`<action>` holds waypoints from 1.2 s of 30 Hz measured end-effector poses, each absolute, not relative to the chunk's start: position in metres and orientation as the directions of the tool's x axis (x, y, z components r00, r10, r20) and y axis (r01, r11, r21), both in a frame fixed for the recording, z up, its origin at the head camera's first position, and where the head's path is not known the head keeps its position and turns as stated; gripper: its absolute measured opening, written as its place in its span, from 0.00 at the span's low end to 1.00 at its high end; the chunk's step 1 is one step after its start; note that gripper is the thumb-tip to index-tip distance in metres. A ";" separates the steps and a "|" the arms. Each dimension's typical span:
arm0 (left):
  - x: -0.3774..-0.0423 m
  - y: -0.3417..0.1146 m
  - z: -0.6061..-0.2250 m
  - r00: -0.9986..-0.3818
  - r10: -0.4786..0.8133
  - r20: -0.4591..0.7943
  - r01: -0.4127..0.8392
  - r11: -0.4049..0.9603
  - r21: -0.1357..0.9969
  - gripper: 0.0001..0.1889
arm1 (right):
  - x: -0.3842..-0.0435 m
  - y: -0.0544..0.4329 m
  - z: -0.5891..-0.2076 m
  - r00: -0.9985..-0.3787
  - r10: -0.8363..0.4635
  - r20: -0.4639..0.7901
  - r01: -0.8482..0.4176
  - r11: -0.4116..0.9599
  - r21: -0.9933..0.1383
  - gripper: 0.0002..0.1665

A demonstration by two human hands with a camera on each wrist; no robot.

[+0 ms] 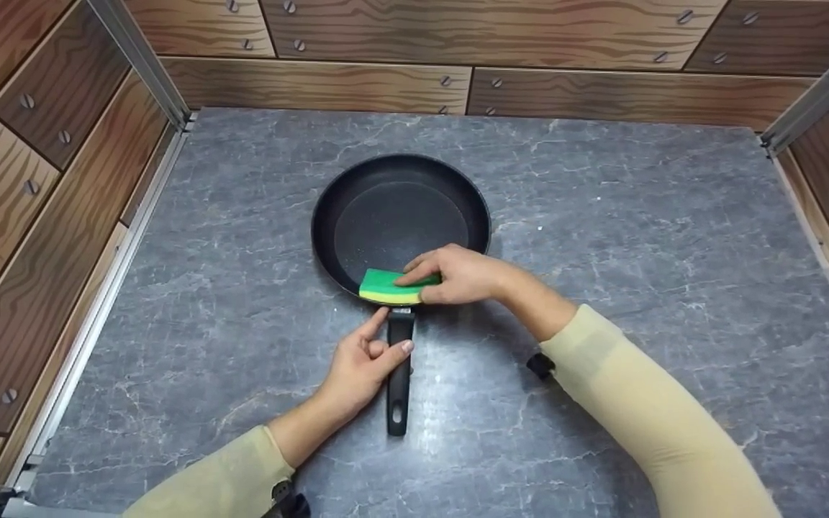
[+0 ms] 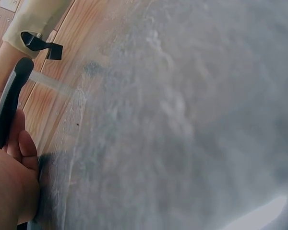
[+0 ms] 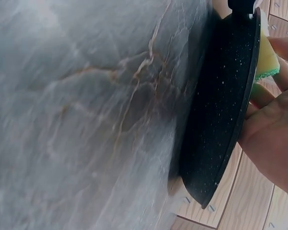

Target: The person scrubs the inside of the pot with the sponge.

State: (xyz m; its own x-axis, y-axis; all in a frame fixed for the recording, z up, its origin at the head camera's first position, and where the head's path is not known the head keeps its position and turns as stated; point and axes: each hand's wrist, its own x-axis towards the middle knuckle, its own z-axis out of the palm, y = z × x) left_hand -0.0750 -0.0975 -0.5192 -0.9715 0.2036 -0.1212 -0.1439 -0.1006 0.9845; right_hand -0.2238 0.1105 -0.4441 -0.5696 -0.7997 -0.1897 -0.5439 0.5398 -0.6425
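Frying pan [image 1: 396,216], just one, left hand [image 1: 358,365] gripping its handle [image 1: 398,392], right hand [image 1: 463,275] pinching one green-yellow sponge [image 1: 384,284]

- Frying pan [image 1: 400,216]: black inside; in the right wrist view its outer wall is black flecked with white.
- Pan handle [image 1: 399,385], at the pan's six o'clock: black.
- Sponge [image 1: 384,280], near the pan's six o'clock: bright green face over a yellow body.
- Sleeves [image 1: 645,403], at four and seven o'clock: pale yellow.
- Wrist attachments [image 1: 541,365]: black.
- Tabletop [image 1: 637,252]: mottled grey, marbled with whitish veins, some rusty.
- Wall boards [image 1: 357,86], at twelve o'clock: brown wood-grain with grey screw heads [image 1: 685,16].
- Corner posts [image 1: 139,61], at ten and two o'clock: silvery grey.
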 end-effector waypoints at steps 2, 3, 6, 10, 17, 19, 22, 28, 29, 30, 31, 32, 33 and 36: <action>-0.075 -0.097 -0.519 -0.972 0.204 -0.118 -0.139 -0.096 0.986 0.44 | -0.224 0.107 -0.444 -0.567 -0.802 -0.186 -0.544 0.534 -0.647 0.28; -0.075 -0.097 -0.519 -0.972 0.204 -0.119 -0.140 -0.091 0.986 0.44 | -0.224 0.106 -0.445 -0.566 -0.804 -0.184 -0.543 0.531 -0.651 0.28; -0.075 -0.098 -0.519 -0.972 0.204 -0.114 -0.132 -0.079 0.988 0.43 | -0.224 0.100 -0.447 -0.561 -0.808 -0.181 -0.544 0.525 -0.654 0.28; -0.075 -0.097 -0.520 -0.971 0.212 -0.112 -0.131 -0.077 0.988 0.43 | -0.225 0.092 -0.450 -0.560 -0.808 -0.184 -0.542 0.525 -0.656 0.28; -0.075 -0.098 -0.521 -0.969 0.222 -0.113 -0.136 -0.094 0.986 0.43 | -0.226 0.079 -0.451 -0.557 -0.814 -0.165 -0.554 0.513 -0.655 0.28; -0.075 -0.098 -0.521 -0.969 0.221 -0.107 -0.130 -0.093 0.987 0.44 | -0.227 0.075 -0.452 -0.556 -0.817 -0.151 -0.558 0.502 -0.661 0.28; -0.075 -0.099 -0.521 -0.970 0.221 -0.104 -0.128 -0.093 0.987 0.44 | -0.230 0.067 -0.453 -0.558 -0.818 -0.138 -0.561 0.495 -0.664 0.28; -0.076 -0.100 -0.523 -0.969 0.221 -0.112 -0.134 -0.086 0.987 0.44 | -0.233 0.056 -0.455 -0.575 -0.805 -0.145 -0.537 0.505 -0.675 0.28; -0.076 -0.100 -0.523 -0.968 0.221 -0.115 -0.137 -0.085 0.987 0.44 | -0.234 0.054 -0.455 -0.579 -0.802 -0.146 -0.533 0.508 -0.677 0.27; -0.076 -0.100 -0.523 -0.968 0.223 -0.116 -0.139 -0.086 0.987 0.44 | -0.234 0.052 -0.455 -0.583 -0.799 -0.148 -0.531 0.512 -0.676 0.27; -0.076 -0.100 -0.523 -0.967 0.226 -0.116 -0.139 -0.087 0.986 0.44 | -0.235 0.050 -0.454 -0.587 -0.796 -0.150 -0.529 0.517 -0.673 0.27; -0.076 -0.100 -0.523 -0.967 0.227 -0.118 -0.141 -0.087 0.986 0.44 | -0.235 0.049 -0.454 -0.590 -0.793 -0.151 -0.528 0.521 -0.671 0.27; -0.076 -0.100 -0.523 -0.966 0.228 -0.120 -0.143 -0.090 0.986 0.44 | -0.236 0.047 -0.454 -0.594 -0.790 -0.151 -0.527 0.524 -0.669 0.27; -0.077 -0.099 -0.523 -0.967 0.227 -0.119 -0.143 -0.093 0.985 0.44 | -0.238 0.041 -0.454 -0.610 -0.779 -0.148 -0.524 0.536 -0.661 0.28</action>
State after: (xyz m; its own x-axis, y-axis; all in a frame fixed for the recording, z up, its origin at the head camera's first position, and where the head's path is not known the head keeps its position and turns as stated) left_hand -0.0768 -0.0992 -0.5226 -0.9667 0.2267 -0.1188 -0.1430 -0.0933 0.9853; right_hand -0.2378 0.0412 -0.4536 -0.6097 -0.7786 -0.1483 -0.5241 0.5364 -0.6615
